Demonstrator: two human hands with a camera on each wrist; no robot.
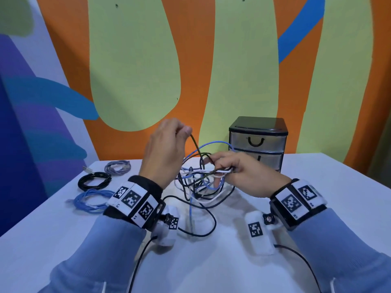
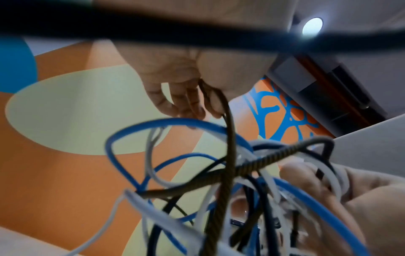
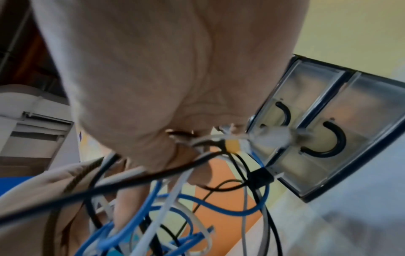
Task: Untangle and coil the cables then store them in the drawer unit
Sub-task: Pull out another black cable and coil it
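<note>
A tangle of blue, white and black cables [image 1: 201,182] hangs between my hands above the white table [image 1: 338,187]. My left hand [image 1: 186,131] is raised and pinches a dark braided cable [image 1: 195,144] [image 2: 230,138] that runs down into the knot. My right hand [image 1: 228,168] grips a bundle of white and dark strands of the tangle [image 3: 219,143]. The small drawer unit [image 1: 258,142] [image 3: 328,135] stands just behind my right hand, its clear drawers closed.
Three coiled cables lie at the left of the table: a grey one [image 1: 118,167], a black one [image 1: 94,181] and a blue one [image 1: 92,200]. Loose black cable loops [image 1: 203,220] trail on the table toward me. A painted wall [image 1: 148,60] rises behind.
</note>
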